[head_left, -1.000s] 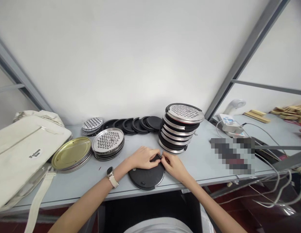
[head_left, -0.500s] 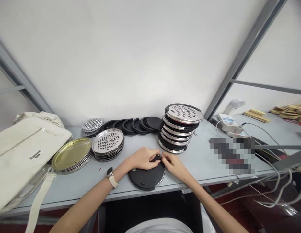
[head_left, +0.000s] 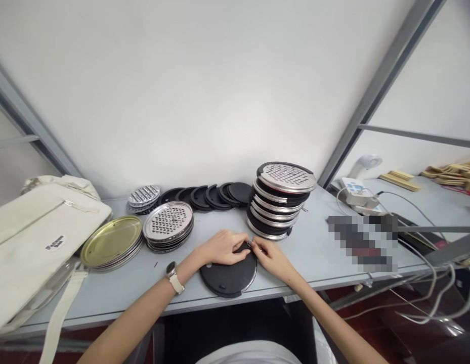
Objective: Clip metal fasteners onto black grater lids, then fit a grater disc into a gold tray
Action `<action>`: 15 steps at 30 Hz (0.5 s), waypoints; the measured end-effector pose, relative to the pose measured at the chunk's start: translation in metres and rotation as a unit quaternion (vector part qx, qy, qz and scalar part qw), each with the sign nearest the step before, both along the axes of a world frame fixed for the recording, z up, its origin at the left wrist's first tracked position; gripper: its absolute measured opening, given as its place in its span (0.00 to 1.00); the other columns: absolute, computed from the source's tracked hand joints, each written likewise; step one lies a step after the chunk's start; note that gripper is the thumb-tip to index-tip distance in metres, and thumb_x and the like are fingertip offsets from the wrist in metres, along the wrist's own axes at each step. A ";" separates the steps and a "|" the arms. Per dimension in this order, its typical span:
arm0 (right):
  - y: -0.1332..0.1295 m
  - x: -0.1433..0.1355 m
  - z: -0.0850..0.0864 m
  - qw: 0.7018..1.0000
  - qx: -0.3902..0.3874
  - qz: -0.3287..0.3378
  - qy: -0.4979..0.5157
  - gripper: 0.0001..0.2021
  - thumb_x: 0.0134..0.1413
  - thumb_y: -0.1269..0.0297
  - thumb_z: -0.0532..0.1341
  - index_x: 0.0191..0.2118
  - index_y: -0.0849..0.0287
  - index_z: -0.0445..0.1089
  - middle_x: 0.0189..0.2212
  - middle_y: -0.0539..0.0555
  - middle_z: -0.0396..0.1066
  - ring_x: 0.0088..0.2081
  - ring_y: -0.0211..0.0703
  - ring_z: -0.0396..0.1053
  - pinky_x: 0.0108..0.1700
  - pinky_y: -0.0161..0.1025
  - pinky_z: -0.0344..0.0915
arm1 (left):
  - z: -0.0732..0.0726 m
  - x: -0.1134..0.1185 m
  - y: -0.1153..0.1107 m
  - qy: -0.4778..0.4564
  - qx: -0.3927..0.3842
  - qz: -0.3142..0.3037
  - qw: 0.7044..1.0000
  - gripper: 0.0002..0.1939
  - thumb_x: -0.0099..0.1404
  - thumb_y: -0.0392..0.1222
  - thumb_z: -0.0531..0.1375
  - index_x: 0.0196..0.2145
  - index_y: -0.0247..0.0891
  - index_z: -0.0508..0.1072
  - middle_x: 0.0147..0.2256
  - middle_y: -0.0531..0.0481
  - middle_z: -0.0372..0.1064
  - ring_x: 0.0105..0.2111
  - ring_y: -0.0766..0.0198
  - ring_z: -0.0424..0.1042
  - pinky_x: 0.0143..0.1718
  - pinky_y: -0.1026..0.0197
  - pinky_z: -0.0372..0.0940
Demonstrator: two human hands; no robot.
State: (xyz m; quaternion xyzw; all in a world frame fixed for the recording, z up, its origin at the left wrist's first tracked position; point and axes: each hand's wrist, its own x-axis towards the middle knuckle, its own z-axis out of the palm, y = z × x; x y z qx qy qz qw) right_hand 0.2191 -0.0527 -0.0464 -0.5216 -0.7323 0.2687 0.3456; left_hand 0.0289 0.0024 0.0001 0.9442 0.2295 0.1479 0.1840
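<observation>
A round black disc (head_left: pixel 227 278) with a shiny metal rim on its right side lies flat near the table's front edge. My left hand (head_left: pixel 227 246), a watch on its wrist, lies across the far part of the disc with fingers closed at its far right edge. Opposite it, my right hand (head_left: pixel 270 258) pinches at the same edge. Between both sets of fingertips shows a small dark, shiny bit (head_left: pixel 250 244), too small to name. The fingers cover that part of the rim.
Behind the right hand rises a tall stack of black-and-metal grater discs (head_left: pixel 286 177). Metal grater plates (head_left: pixel 168 221) and gold-coloured round plates (head_left: pixel 113 240) are piled at left, beside a cream bag (head_left: pixel 37 242). Black rings (head_left: pixel 200 197) line the wall. Cables (head_left: pixel 428 253) hang at right.
</observation>
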 end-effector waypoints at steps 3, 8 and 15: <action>0.000 0.000 0.000 1.000 -0.003 0.001 0.003 0.15 0.64 0.60 0.48 0.25 0.57 0.52 0.20 0.45 0.51 0.23 0.35 0.52 0.26 0.34 0.47 | -0.001 0.000 0.000 -0.002 0.001 0.002 1.000 0.11 0.63 0.43 0.56 0.28 0.38 0.58 0.21 0.59 0.57 0.20 0.71 0.56 0.24 0.66 0.49; 0.001 0.001 0.000 1.000 0.002 0.004 0.010 0.16 0.64 0.59 0.48 0.24 0.57 0.52 0.20 0.45 0.51 0.24 0.35 0.51 0.26 0.34 0.47 | -0.002 0.000 0.000 0.000 -0.002 0.004 1.000 0.11 0.63 0.43 0.56 0.28 0.39 0.58 0.21 0.59 0.56 0.20 0.71 0.56 0.24 0.65 0.48; 0.001 0.001 0.001 1.000 0.003 0.007 0.011 0.16 0.64 0.59 0.48 0.24 0.57 0.52 0.20 0.45 0.50 0.24 0.35 0.51 0.26 0.34 0.48 | 0.000 0.000 0.000 0.004 -0.001 0.007 1.000 0.11 0.63 0.43 0.56 0.27 0.38 0.58 0.21 0.59 0.56 0.20 0.71 0.55 0.24 0.65 0.48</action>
